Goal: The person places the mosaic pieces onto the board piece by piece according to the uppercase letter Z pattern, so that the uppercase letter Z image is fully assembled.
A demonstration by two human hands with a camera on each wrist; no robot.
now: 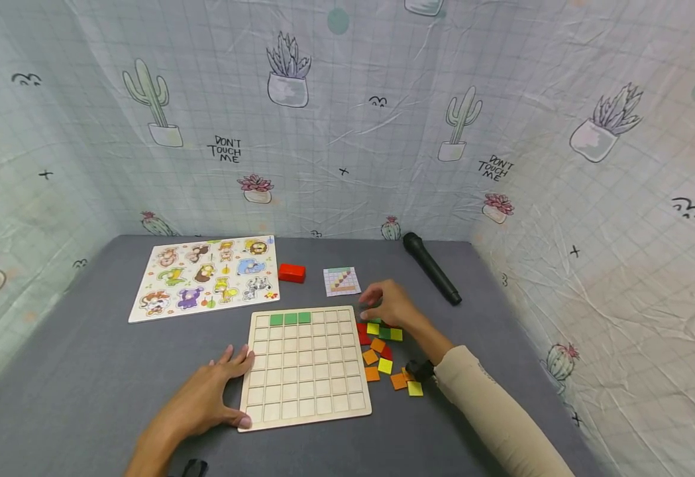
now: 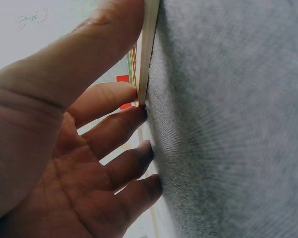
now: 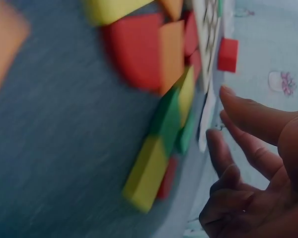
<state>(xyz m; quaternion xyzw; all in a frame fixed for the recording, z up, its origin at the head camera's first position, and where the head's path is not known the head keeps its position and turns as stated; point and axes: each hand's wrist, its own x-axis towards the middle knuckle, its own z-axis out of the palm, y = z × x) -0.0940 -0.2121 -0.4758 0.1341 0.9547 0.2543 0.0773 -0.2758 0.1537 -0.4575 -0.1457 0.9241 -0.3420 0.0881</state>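
A square wooden grid board (image 1: 305, 358) lies on the grey table, with three green square tiles (image 1: 290, 318) side by side in its top row. My left hand (image 1: 210, 391) rests against its left side, thumb at the near corner and fingers spread higher up. In the left wrist view those fingers (image 2: 114, 131) touch the board's edge. My right hand (image 1: 391, 306) hovers just past the board's right edge, thumb and forefinger apart, nothing between them. Below it lie loose tiles: yellow (image 1: 385, 366), orange (image 1: 370, 358), red (image 3: 136, 52) and green (image 3: 165, 119). The hand partly hides some.
A small pattern card (image 1: 342, 281) lies beyond the board, left of a black microphone (image 1: 433, 270). A red block (image 1: 291, 273) sits beside an animal picture board (image 1: 204, 279) at the back left. Printed cloth (image 1: 347, 132) walls the table's back and sides.
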